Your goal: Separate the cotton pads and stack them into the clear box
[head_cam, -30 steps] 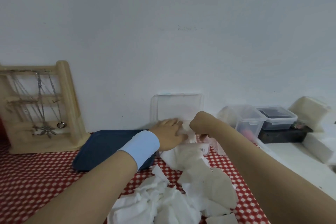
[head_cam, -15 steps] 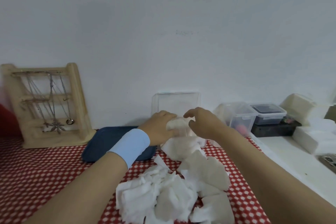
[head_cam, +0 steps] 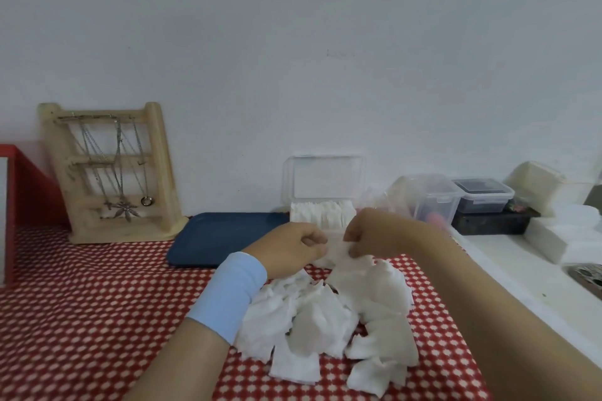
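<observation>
Red dotted surface [head_cam: 97,319]. Our left hand [head_cam: 290,249], right hand [head_cam: 378,234]: curled fingers pinch one cotton pad [head_cam: 337,254], likely to split it, near open clear box [head_cam: 321,218].

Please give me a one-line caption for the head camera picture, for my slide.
The left hand and right hand pinch a cotton pad over the loose pile, before the open clear box.

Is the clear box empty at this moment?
No, a row of white cotton pads stands upright inside the clear box, which is open by the wall.
</observation>
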Motion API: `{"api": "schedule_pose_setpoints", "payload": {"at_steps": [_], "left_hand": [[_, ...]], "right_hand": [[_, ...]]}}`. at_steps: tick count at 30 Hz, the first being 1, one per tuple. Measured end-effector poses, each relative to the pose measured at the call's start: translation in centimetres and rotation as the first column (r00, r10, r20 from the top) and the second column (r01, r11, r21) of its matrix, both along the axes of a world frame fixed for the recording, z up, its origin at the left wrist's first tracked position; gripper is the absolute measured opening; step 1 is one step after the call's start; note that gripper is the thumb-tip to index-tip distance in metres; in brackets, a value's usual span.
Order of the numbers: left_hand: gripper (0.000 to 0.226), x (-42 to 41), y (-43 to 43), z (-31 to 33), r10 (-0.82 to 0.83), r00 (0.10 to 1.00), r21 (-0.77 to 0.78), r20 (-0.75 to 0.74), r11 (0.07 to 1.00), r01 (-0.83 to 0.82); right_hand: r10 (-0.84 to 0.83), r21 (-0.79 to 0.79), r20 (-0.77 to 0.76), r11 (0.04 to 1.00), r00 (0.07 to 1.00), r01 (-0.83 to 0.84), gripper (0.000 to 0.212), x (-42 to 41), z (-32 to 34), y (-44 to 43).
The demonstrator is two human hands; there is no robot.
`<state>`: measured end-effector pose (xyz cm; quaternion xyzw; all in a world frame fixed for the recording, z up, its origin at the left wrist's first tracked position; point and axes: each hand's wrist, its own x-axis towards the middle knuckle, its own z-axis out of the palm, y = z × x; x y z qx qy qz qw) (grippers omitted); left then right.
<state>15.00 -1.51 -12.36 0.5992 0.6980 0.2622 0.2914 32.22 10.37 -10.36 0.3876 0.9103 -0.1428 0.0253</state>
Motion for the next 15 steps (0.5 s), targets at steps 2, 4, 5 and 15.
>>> {"api": "schedule_pose_setpoints", "payload": {"at_steps": [2,4,5,15], "left_hand": [[0.038,-0.2,-0.1,0.0,0.04,0.997,0.04,0.068,0.998,-0.043],[0.043,-0.5,0.1,0.1,0.08,0.979,0.067,0.19,0.993,-0.094],[0.04,-0.6,0.2,0.2,0.09,0.959,0.064,0.268,0.992,-0.111],[0.01,-2.5,1.3,-0.1,0.171,0.755,0.085,0.633,0.954,-0.287]], "right_hand": [[-0.034,-0.015,-0.194,0.999,0.98,0.032,0.021,0.1,0.7,0.1],[-0.1,-0.144,-0.433,0.989,0.896,0.04,0.006,0.1,1.4,0.0],[-0.135,-0.223,-0.509,0.974,0.85,0.021,0.01,0.0,1.6,-0.3],[-0.282,-0.486,-0.573,0.873,0.769,-0.042,0.02,-2.4,0.5,-1.1]]}}
